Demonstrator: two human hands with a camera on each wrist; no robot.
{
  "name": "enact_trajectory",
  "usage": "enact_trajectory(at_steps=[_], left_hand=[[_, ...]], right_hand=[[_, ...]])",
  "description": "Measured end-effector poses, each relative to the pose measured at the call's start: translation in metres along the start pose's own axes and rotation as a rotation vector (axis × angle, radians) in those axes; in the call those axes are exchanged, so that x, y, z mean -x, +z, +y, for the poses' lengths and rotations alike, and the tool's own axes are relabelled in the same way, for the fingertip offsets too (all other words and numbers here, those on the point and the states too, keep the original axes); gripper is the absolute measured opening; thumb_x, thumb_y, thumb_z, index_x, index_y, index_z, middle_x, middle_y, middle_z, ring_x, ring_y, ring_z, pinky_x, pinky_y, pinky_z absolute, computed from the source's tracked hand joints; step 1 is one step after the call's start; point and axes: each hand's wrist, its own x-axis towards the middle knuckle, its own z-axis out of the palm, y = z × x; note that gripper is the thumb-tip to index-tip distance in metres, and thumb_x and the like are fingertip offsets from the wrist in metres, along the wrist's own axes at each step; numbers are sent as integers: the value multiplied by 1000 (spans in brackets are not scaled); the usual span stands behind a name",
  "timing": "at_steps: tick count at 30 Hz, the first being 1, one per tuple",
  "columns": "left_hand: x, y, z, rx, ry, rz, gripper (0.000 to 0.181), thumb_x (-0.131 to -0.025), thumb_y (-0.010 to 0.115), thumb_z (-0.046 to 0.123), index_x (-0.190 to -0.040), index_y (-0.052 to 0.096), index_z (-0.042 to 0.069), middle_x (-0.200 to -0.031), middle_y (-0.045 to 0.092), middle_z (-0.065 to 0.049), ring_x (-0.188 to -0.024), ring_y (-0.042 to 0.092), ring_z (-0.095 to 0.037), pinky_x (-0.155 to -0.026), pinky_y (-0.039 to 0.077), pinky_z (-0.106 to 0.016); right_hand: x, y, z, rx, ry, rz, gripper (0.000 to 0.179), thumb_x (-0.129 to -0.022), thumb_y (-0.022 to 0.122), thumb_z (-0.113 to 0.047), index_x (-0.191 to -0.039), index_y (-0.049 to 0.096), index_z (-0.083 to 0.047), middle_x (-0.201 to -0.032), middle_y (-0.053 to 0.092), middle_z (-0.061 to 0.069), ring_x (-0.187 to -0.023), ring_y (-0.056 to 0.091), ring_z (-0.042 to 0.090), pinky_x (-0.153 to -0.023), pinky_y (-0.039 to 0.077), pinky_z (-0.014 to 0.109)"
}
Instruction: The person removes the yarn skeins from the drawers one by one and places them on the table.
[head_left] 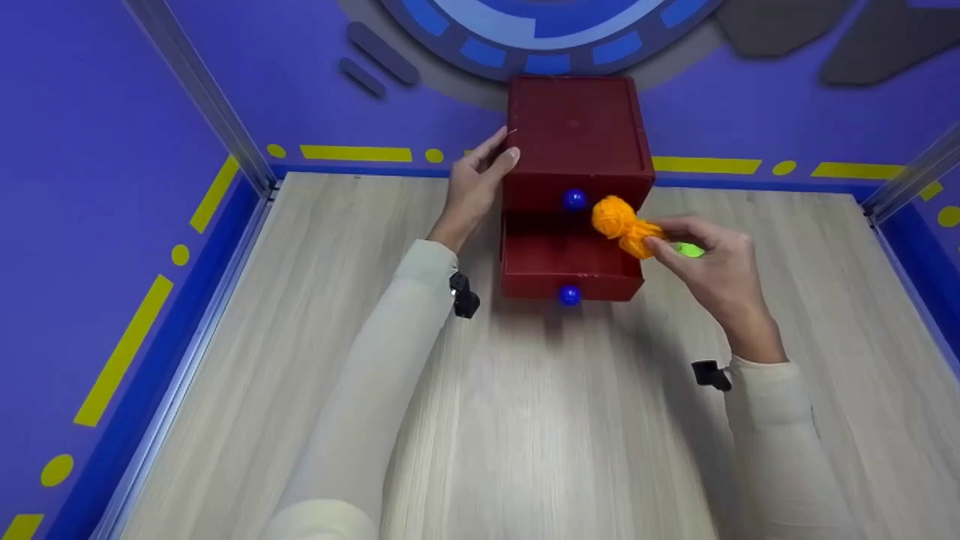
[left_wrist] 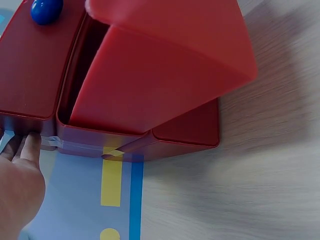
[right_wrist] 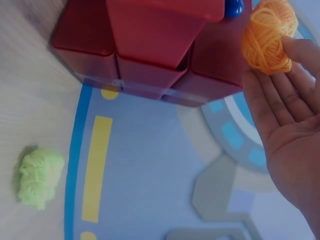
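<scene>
A two-lobed bundle of orange yarn [head_left: 627, 227] is pinched between the thumb and fingers of the right hand [head_left: 712, 274]. It is held up off the bench [head_left: 540, 420]; in the head view it overlaps the right side of a pulled-out drawer [head_left: 551, 253], though whether it is directly above cannot be told. The bare red floor and inner walls of that drawer show, and a blue knob [head_left: 570, 295] sits on its front.

The drawer is the middle one of a dark red cabinet [head_left: 574, 124], standing at the bench's back edge. The upper drawer [head_left: 536, 195], with its own blue knob [head_left: 574, 199], is pushed in, as is the bottom drawer [left_wrist: 195, 125]; their insides are hidden. The left hand [head_left: 472, 184] rests extended fingers against the cabinet's left side, near the top.

Green yarn [right_wrist: 41, 177] lies on the bench near its back edge, right of the cabinet.
</scene>
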Motion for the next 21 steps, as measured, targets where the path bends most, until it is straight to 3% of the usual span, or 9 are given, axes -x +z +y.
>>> enact_trajectory(at_steps=[5,13,17,21], left_hand=[[0,1,0,14,4,5,53,-105,71,19,-155,56,9,-161,49,-6,-145,45,-8,-111,40,-17],[-2,3,0,5,5,4,53,-105,71,19,-154,56,8,-162,49,-6,-146,44,-7,-112,39,-16],[-3,3,-1,0,11,11,53,-105,71,19,-154,56,8,-162,49,-7,-146,45,-8,-111,40,-16],[-3,3,-1,0,12,13,53,-105,71,19,-154,56,8,-162,49,-7,-145,45,-8,-111,41,-16]], right_hand=[[7,-7,4,-32,59,80,21,-90,85,-2,-111,81,2,-106,79,11,-92,71,0,-80,55,13],[18,-16,15,-146,198,267,23,-93,82,0,-114,79,7,-109,78,9,-95,73,13,-93,56,20],[24,-16,23,-148,269,324,25,-94,81,-4,-116,78,7,-109,77,9,-94,73,12,-91,56,20],[28,-14,32,-156,300,380,26,-94,82,-4,-117,78,7,-103,76,-1,-90,73,12,-85,57,18]])
